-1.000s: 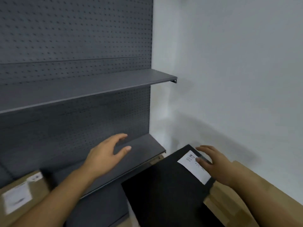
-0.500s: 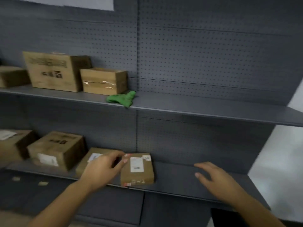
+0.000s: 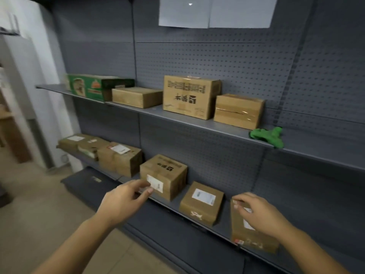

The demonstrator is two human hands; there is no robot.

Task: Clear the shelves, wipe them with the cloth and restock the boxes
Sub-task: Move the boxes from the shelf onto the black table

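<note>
On the lower shelf point(image 3: 226, 228), the right hand point(image 3: 260, 214) rests atop the rightmost box point(image 3: 248, 240), fingers point(image 3: 238, 199) curled at its far edge; grip unclear. The left hand point(image 3: 124, 202), loosely curled and empty, sits just left of the printed box point(image 3: 167, 171)

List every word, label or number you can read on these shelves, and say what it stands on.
Nothing reads clearly enough to quote.
Tall carton, upper shelf: dark print band and large characters, blurred.
Cube carton, lower shelf: similar print and a white sticker, both unreadable.
Green carton: pictures and print, illegible.
Flat carton: white label, too small.
White sheets up top: no visible text.
</note>
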